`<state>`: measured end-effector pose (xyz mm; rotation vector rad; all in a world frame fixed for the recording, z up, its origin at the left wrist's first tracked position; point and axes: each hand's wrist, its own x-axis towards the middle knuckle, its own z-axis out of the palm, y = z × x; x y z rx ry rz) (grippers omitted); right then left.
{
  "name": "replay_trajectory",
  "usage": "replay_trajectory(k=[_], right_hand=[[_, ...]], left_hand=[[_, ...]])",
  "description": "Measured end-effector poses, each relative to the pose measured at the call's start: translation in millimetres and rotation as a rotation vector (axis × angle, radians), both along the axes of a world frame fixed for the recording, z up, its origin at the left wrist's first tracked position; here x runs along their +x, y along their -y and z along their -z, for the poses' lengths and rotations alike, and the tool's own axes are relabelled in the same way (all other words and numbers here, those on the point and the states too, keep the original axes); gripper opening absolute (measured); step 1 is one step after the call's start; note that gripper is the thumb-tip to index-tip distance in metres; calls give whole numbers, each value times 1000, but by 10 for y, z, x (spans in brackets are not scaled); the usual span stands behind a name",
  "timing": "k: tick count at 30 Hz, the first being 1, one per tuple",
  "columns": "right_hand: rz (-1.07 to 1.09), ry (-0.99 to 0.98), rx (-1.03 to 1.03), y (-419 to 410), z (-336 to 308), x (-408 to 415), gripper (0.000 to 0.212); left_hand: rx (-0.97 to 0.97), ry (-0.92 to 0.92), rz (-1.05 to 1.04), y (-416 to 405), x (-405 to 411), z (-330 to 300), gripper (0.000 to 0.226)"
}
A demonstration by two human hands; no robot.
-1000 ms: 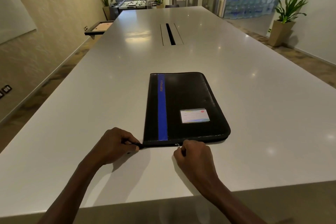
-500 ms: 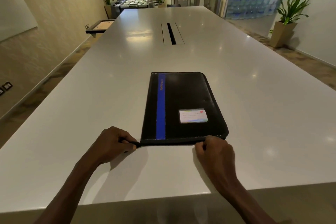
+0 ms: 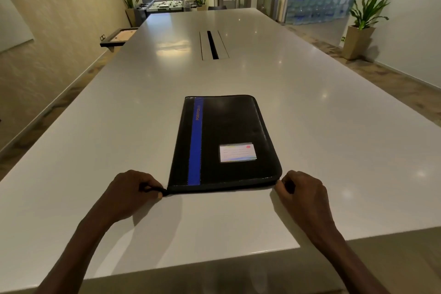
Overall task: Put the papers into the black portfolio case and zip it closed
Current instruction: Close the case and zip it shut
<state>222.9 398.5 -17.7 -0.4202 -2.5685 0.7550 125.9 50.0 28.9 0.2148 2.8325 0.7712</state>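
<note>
The black portfolio case (image 3: 229,136) lies flat and folded shut on the white table (image 3: 310,93), with a blue stripe down its left side and a small card label at its lower right. My left hand (image 3: 130,192) pinches the black tab at the case's near left corner. My right hand (image 3: 301,190) pinches the zipper pull at the near right corner; the pull itself is hidden by my fingers. No papers are in sight.
A cable slot (image 3: 212,44) is set into the table's middle, farther back. The table's near edge runs just below my wrists. A potted plant (image 3: 360,31) stands on the floor at the right, and a foosball table (image 3: 164,6) beyond the far end.
My right hand has slid right along the case's near edge, from near the middle to the right corner. My left hand has kept its hold on the left corner.
</note>
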Motion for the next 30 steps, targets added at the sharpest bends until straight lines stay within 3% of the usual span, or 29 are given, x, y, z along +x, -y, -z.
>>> replay_trajectory(k=[1,4,6,12,18,21,24,27,30], right_hand=[[-18,-12,-29,-35,2,7,20],[-57,-46,-109,-120,13,-2,13],[-89,-47,-145,-160,30,-29,9],[-138,-49,-323,-228,59,-55,12],[-171,-43,-350,-280,75,-74,12],[-178,-51,-321,-294,90,-95,11],[-140,-75,-265,-338,99,-147,12],[-108,-90,-226,-396,91,-227,14],[-79,-76,-223,-459,66,-365,18]], left_hand=[[-28,-22,-6,-17,2,-8,18],[-16,-112,-18,-130,0,-57,60],[66,-215,-11,-329,16,-122,74],[266,-398,236,-1297,227,-93,46],[45,-538,406,-2077,383,193,44],[-43,-645,399,-2130,350,198,29],[-123,-677,467,-2113,342,207,34],[-200,-732,572,-2114,341,230,23],[-182,-753,587,-2126,331,238,15]])
